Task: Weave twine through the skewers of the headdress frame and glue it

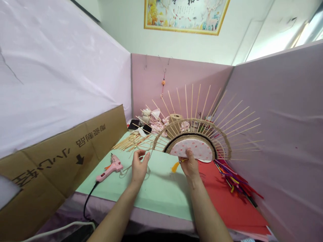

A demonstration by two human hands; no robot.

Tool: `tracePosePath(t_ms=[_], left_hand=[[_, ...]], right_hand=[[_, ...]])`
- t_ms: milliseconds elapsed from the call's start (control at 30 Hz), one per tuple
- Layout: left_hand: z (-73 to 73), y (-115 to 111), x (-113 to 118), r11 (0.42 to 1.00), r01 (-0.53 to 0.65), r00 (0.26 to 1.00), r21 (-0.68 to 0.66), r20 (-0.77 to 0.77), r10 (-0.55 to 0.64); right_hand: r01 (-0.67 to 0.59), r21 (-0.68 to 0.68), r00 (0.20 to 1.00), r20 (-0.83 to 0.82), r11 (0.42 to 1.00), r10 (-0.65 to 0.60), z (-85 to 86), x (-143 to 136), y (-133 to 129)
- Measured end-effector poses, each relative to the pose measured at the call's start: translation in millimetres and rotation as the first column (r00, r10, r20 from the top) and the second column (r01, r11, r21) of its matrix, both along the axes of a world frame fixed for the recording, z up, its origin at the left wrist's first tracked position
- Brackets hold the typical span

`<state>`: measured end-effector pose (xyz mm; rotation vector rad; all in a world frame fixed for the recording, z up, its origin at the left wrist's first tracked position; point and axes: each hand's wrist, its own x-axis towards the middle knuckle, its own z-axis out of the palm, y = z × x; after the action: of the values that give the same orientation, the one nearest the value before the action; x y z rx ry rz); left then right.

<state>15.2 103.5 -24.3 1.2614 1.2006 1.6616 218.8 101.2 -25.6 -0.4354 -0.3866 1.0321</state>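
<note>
My right hand [189,165] grips a half-round fan [202,121] by its base, thumb on the white half-disc with pink dots [199,150]. Thin wooden sticks radiate from the base, and a band of twine weaves through them beyond a black inner band. By the fan's left end, my left hand [139,165] is closed with its fingers curled on a strand of twine [150,154]. Loose twine loops lie on the table around that hand. A yellow tassel [175,167] shows beside my right hand.
A pink glue gun [110,169] lies at the left, before a cardboard panel [63,158]. Loose sticks [130,141], a twine roll [176,117] and pink cloth [157,126] are farther back. Red sheets [227,198] and coloured pipe cleaners [236,181] lie at the right.
</note>
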Motion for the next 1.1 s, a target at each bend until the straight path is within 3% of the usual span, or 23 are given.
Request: tracePosePath(t_ms=[133,233,333,500,733,900,1033,1100], left_hand=[[9.0,5,11,0.968,0.246,0.945,-0.044,0.232,-0.23],[16.3,3,18,0.941,0.322,0.896,-0.1,0.354,-0.269],[17.4,3,21,0.945,0.303,0.889,-0.125,0.395,-0.233],[12.5,8,24,0.982,0.167,0.928,-0.091,0.351,-0.126],[13.9,8,28,0.964,0.228,0.886,-0.136,0.44,-0.148],[15.2,6,8,0.945,0.293,0.891,-0.147,0.399,-0.214],[16.4,12,-29,0.947,0.282,0.943,-0.153,0.226,-0.244],[19.6,14,-49,0.95,0.275,0.946,-0.151,0.22,-0.239]], right_hand=[[0.009,0.004,1.0,0.017,1.0,-0.009,-1.4,0,0],[0.015,-0.017,1.0,0.022,1.0,-0.015,-2.8,2,1],[0.022,-0.033,1.0,0.004,0.999,-0.022,-4.8,3,2],[0.026,-0.033,0.999,0.024,0.999,-0.025,-8.2,2,3],[0.016,-0.059,0.998,-0.053,0.998,-0.019,-8.9,2,3],[0.024,-0.058,0.999,-0.027,0.998,-0.026,-8.9,5,4],[0.025,-0.056,0.999,-0.041,0.998,-0.027,-6.8,6,3],[0.013,-0.05,0.999,-0.035,0.999,-0.015,-6.5,6,3]])
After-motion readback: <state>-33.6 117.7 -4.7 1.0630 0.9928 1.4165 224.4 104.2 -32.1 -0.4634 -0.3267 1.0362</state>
